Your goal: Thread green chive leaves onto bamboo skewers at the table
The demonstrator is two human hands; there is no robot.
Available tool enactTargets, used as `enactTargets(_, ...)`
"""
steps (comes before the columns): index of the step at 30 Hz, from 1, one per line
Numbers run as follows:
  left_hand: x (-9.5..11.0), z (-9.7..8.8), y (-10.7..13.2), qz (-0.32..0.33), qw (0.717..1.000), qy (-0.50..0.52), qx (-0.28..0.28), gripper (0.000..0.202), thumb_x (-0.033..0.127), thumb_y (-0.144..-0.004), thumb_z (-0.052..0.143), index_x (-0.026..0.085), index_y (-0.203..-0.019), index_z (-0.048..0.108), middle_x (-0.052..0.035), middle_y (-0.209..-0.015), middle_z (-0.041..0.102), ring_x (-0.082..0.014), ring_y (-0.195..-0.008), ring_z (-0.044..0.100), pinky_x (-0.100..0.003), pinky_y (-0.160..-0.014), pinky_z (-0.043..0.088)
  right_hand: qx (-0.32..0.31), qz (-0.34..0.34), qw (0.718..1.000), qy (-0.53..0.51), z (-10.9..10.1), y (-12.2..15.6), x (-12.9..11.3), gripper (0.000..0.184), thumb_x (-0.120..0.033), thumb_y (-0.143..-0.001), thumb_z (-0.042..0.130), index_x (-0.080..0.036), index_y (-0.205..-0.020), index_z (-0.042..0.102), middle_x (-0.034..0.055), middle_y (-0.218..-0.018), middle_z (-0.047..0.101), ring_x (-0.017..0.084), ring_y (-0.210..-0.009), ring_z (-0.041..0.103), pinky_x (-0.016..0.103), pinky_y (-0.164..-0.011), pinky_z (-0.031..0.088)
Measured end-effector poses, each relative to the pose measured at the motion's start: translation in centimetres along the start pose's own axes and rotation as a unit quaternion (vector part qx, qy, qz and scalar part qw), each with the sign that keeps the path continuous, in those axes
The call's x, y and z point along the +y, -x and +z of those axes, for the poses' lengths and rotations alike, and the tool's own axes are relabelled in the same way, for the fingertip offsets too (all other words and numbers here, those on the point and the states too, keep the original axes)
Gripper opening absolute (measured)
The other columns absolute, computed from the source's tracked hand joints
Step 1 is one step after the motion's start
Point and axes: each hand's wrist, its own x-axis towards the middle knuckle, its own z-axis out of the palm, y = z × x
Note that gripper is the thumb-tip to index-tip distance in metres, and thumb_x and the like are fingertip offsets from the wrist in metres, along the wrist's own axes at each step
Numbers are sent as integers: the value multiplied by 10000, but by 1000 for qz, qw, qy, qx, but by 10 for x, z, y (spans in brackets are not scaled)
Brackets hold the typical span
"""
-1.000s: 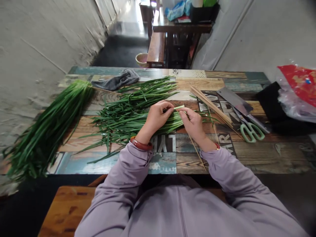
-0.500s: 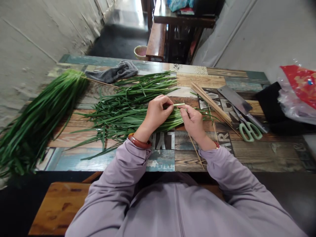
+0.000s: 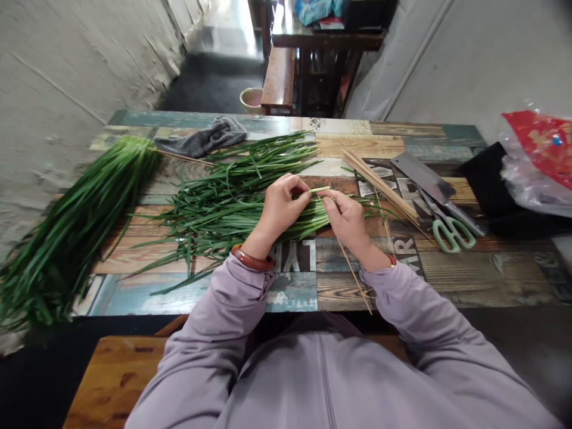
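Note:
My left hand (image 3: 282, 205) pinches the pale end of a few garlic chives (image 3: 320, 189) between thumb and fingertips. Facing it, my right hand (image 3: 351, 223) is closed on a thin bamboo skewer (image 3: 353, 271), whose long end slants down past the palm toward the table's near edge. The skewer's upper end meets the chive stems between both hands; its exact tip is too small to make out. Beneath and left of the hands lie loose garlic chives (image 3: 214, 217), white ends pointing right.
A big chive bundle (image 3: 75, 220) covers the table's left side. Behind are a grey cloth (image 3: 205, 138) and a loose skewer. On the right lie a skewer pile (image 3: 379, 185), a cleaver (image 3: 422, 176), green-handled scissors (image 3: 453, 234), a black cloth (image 3: 485, 185) and a plastic bag (image 3: 536, 161).
Both hands stay close together with the same hold. The chive stems tilt slightly more, their right end a little higher. The whole view has shifted slightly.

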Motion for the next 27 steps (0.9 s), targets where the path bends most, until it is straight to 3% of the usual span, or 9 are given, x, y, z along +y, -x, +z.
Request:
enactTargets(6,-1,1,0,-14,1000,4,-1,113,97,-752,621,166,-664,604,4,-687,615,-127,-694,556,-244,-638,426,-3,6,1000,13,-2,0,-4,273,-352,-931,523,-200,-997,739,53,-958,781,199,-863,725,321,-812,556)
enactTargets(27,4,-1,2,-17,999,14,-46,101,127,-771,602,166,-680,623,-3,-720,628,-137,-722,556,-260,-687,439,9,-13,998,55,-1,-1,-1,298,-418,-953,493,-213,-944,709,48,-927,769,193,-844,704,307,-809,535)
